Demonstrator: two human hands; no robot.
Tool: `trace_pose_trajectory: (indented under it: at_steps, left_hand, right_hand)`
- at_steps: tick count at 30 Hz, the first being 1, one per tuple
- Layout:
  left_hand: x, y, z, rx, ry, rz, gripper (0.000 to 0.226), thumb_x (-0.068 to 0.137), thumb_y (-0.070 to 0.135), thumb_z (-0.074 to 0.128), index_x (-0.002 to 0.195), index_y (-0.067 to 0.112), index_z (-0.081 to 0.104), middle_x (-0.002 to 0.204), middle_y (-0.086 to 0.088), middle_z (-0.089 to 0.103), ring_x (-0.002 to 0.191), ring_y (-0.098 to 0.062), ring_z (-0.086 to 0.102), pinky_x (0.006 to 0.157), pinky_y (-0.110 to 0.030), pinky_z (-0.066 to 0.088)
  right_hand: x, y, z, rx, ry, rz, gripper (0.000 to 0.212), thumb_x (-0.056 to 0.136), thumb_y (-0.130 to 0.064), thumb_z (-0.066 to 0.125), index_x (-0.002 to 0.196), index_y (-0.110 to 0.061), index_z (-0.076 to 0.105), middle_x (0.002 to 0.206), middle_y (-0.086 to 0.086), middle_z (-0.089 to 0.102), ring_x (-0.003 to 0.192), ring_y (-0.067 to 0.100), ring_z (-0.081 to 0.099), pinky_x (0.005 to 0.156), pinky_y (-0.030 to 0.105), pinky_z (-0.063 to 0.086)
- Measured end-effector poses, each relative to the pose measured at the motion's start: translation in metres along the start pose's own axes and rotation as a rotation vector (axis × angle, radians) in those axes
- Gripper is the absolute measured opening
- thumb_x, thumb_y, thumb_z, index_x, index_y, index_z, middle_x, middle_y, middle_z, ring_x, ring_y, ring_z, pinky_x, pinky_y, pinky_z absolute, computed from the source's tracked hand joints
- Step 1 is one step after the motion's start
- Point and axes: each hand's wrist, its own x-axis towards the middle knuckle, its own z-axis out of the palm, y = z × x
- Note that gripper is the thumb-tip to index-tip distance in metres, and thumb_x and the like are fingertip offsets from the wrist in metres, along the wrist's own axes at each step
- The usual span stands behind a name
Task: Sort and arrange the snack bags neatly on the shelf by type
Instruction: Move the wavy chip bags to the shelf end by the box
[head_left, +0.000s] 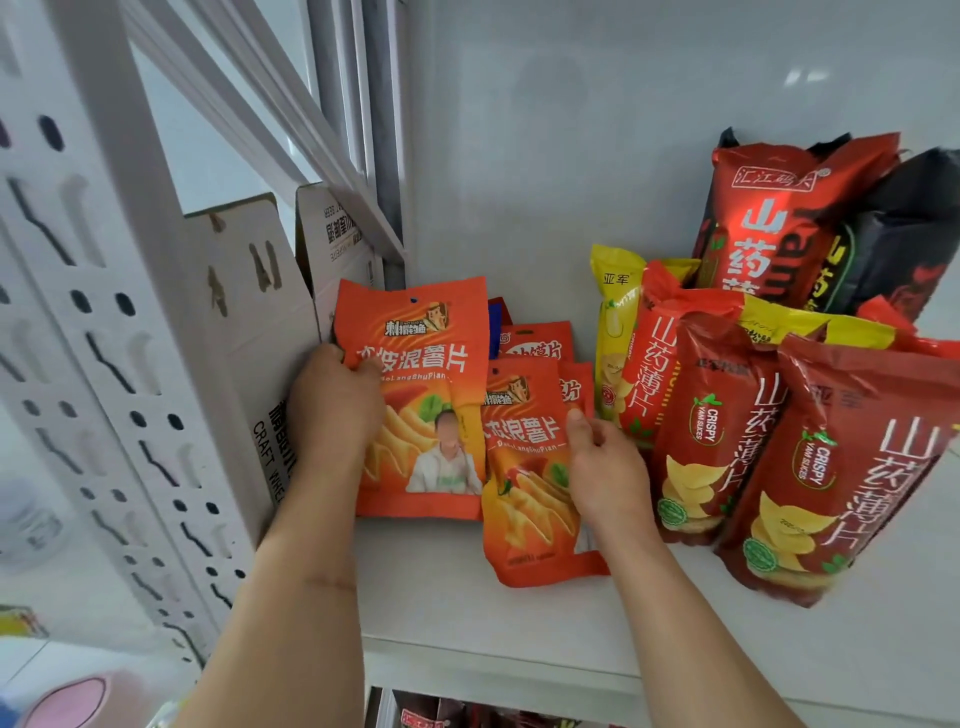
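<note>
Snack bags go by type: my left hand (332, 400) grips an upright orange wavy-chip bag (415, 395) at the white shelf (467, 613) corner, my right hand (602, 467) pinches its fallen twin (530, 478), keeping both apart from the red yam-slice bags (831, 467).

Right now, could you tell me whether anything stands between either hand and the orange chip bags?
Nothing visible does. The left hand already grips the upright orange bag, and the right hand rests on the front orange bag.
</note>
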Motion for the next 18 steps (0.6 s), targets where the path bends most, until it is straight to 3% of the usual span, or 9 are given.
trace_pose_trajectory:
  at_steps: [2,5,7,9,12,16,18]
  left_hand:
    - [-0.001,0.002,-0.002,0.001,0.061,-0.005,0.026,0.097,0.034,0.059,0.108,0.012,0.064,0.108,-0.013,0.071,0.095,-0.037,0.067,0.086,-0.045,0.055]
    - [-0.006,0.012,-0.005,-0.001,0.205,0.025,0.029,0.099,0.036,0.055,0.117,0.014,0.06,0.115,-0.012,0.07,0.101,-0.038,0.066,0.087,-0.046,0.054]
    - [-0.006,0.019,-0.006,-0.006,0.221,0.059,0.028,0.099,0.036,0.054,0.118,0.015,0.059,0.114,-0.01,0.07,0.1,-0.038,0.066,0.086,-0.046,0.054]
    - [-0.001,0.021,-0.006,0.014,0.151,0.063,0.026,0.099,0.034,0.055,0.114,0.013,0.061,0.11,-0.009,0.071,0.096,-0.036,0.067,0.083,-0.043,0.055]
    - [0.003,0.019,0.001,0.029,-0.055,0.03,0.027,0.097,0.033,0.058,0.11,0.01,0.065,0.106,-0.01,0.071,0.091,-0.033,0.067,0.077,-0.036,0.052]
    - [-0.024,0.005,0.028,0.125,-0.293,0.023,0.026,0.098,0.026,0.053,0.118,0.009,0.057,0.111,-0.011,0.068,0.099,-0.033,0.065,0.076,-0.034,0.049]
    - [-0.043,-0.001,0.037,0.137,-0.292,0.036,0.028,0.1,0.019,0.049,0.127,0.011,0.051,0.116,-0.012,0.067,0.104,-0.034,0.064,0.077,-0.034,0.047]
  right_hand:
    - [0.0,-0.002,0.0,0.005,-0.019,-0.001,0.053,0.1,-0.057,0.035,0.121,-0.016,0.062,0.118,0.006,0.066,0.108,0.026,0.061,0.087,0.036,0.047]
    - [-0.002,-0.003,0.001,-0.023,-0.06,0.024,0.061,0.099,-0.063,0.024,0.119,-0.02,0.062,0.116,0.005,0.065,0.108,0.027,0.06,0.096,0.043,0.047]
    - [-0.002,-0.005,-0.001,-0.01,-0.061,0.044,0.061,0.101,-0.061,0.018,0.112,-0.021,0.063,0.104,0.001,0.065,0.101,0.025,0.06,0.092,0.039,0.046]
    - [-0.004,-0.008,-0.003,0.017,-0.048,0.058,0.056,0.102,-0.057,0.018,0.101,-0.022,0.061,0.09,-0.003,0.061,0.091,0.022,0.058,0.084,0.034,0.044]
    - [-0.005,-0.009,-0.003,0.081,-0.033,0.084,0.066,0.101,-0.061,0.017,0.093,-0.017,0.065,0.09,0.002,0.067,0.09,0.024,0.063,0.087,0.037,0.049]
    - [-0.004,-0.012,0.001,0.163,-0.042,0.149,0.108,0.071,-0.094,0.004,0.119,-0.021,0.068,0.117,0.007,0.069,0.111,0.03,0.062,0.101,0.049,0.047]
    - [-0.002,-0.015,0.0,0.159,-0.061,0.131,0.094,0.079,-0.089,0.013,0.13,-0.028,0.061,0.126,0.004,0.066,0.117,0.03,0.059,0.104,0.047,0.044]
